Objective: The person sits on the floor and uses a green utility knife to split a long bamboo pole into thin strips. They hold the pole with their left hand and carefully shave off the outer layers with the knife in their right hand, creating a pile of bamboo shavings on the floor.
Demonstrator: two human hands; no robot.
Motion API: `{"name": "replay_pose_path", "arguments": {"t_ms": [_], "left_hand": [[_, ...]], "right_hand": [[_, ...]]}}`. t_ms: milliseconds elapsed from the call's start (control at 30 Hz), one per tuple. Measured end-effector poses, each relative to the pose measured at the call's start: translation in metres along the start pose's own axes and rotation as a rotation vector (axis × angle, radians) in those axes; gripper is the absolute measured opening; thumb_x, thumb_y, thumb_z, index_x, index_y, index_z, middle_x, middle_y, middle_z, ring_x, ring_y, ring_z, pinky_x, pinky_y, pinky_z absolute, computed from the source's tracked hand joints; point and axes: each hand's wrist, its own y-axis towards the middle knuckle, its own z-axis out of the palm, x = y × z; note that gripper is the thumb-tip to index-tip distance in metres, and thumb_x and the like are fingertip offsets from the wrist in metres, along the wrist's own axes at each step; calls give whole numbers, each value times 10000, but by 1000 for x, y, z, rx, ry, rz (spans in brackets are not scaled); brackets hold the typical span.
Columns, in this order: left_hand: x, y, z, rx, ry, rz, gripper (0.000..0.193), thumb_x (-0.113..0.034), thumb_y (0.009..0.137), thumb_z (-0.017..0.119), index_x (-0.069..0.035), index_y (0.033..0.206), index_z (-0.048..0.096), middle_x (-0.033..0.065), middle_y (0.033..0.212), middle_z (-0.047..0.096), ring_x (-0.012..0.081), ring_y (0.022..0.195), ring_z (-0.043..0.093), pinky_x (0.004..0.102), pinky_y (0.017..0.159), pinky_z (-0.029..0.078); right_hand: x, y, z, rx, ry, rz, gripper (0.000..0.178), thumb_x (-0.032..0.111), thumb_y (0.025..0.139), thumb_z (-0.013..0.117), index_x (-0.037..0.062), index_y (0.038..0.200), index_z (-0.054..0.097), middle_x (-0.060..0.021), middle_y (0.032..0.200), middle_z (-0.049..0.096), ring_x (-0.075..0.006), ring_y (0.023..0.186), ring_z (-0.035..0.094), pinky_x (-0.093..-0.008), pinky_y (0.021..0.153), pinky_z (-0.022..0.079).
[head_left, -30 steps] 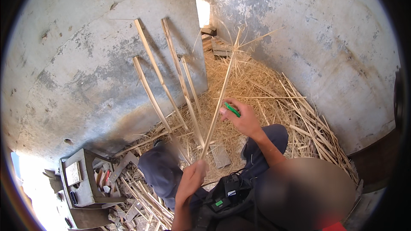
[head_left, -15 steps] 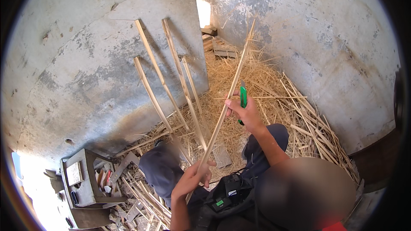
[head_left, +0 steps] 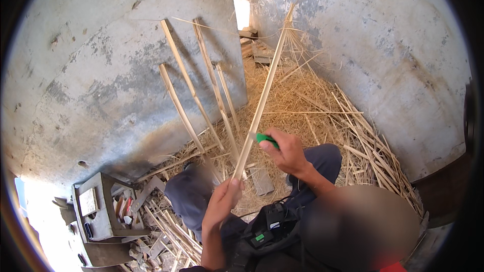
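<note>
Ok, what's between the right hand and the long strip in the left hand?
In the head view, the green cutter, held by the right hand, its front end beside the long strip; blur hides whether they touch.

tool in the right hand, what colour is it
The tool looks green, best seen in the head view.

Noted at left edge of floor [head_left: 250, 202]: grey, worn box-like stand [head_left: 103, 222], with small dark oblong object [head_left: 88, 230] on outer panel and jumbled scraps [head_left: 122, 209] inside. Logged at floor's far corner: boards [head_left: 263, 54]. Recorded beyond: stained left wall [head_left: 116, 60], patchy right wall [head_left: 378, 45].
</note>
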Motion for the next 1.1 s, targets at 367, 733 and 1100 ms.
{"name": "replay_pose_path", "arguments": {"t_ms": [367, 733, 1100], "left_hand": [[-21, 10, 12, -87, 24, 63, 379, -398, 1156, 461, -88, 992, 605, -84, 719, 386, 25, 612, 285, 231, 536, 222], [-17, 11, 14, -126, 103, 113, 393, -393, 1164, 443, -86, 974, 598, -84, 713, 411, 11, 587, 279, 223, 516, 205], [-13, 12, 13, -158, 115, 118, 417, -416, 1156, 461, -81, 946, 592, -75, 710, 430, 12, 579, 298, 221, 516, 216]], "right_hand": [[12, -23, 22, 6, -151, -248, 332, 396, 932, 807, 87, 1045, 765, -72, 873, 756, -269, 673, 730, -367, 579, 557], [13, -21, 18, -35, -296, -303, 312, 406, 908, 826, 115, 1009, 772, -30, 785, 710, -223, 615, 699, -345, 536, 518], [11, -17, 23, -115, -313, -325, 303, 440, 931, 796, 140, 968, 766, -9, 724, 659, -197, 566, 664, -345, 501, 494]]}}
